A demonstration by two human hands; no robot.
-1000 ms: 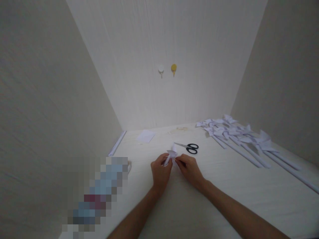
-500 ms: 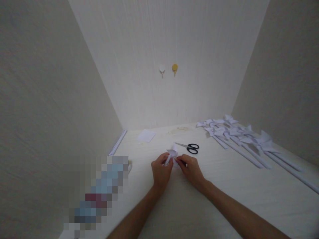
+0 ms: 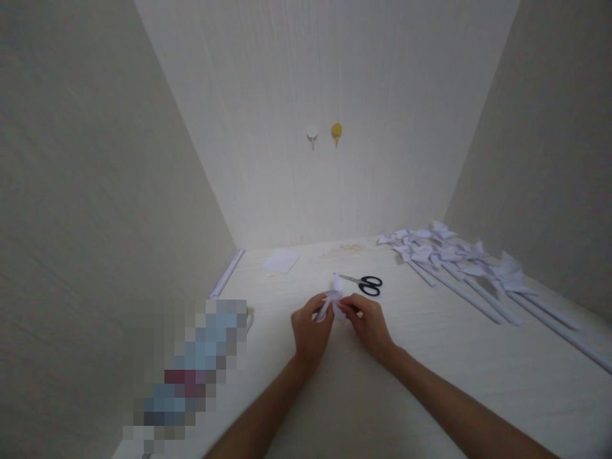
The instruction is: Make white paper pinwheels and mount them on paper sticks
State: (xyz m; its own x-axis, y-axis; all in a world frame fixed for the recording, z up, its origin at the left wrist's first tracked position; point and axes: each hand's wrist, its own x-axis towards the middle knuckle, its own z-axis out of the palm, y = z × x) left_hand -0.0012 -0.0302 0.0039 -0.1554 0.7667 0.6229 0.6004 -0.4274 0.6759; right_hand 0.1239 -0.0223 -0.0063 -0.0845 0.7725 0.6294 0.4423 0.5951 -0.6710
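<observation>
Both hands meet over the pale surface and pinch one small folded piece of white paper between them. The left hand has a narrow grip on its lower left end; the right hand has a narrow grip on its right edge. The paper sticks up and away from the fingertips, its long axis slanting from lower left to upper right. Black-handled scissors lie just beyond the right grip, nearer that hand. A row of paper pinwheels lies well off to the right.
</observation>
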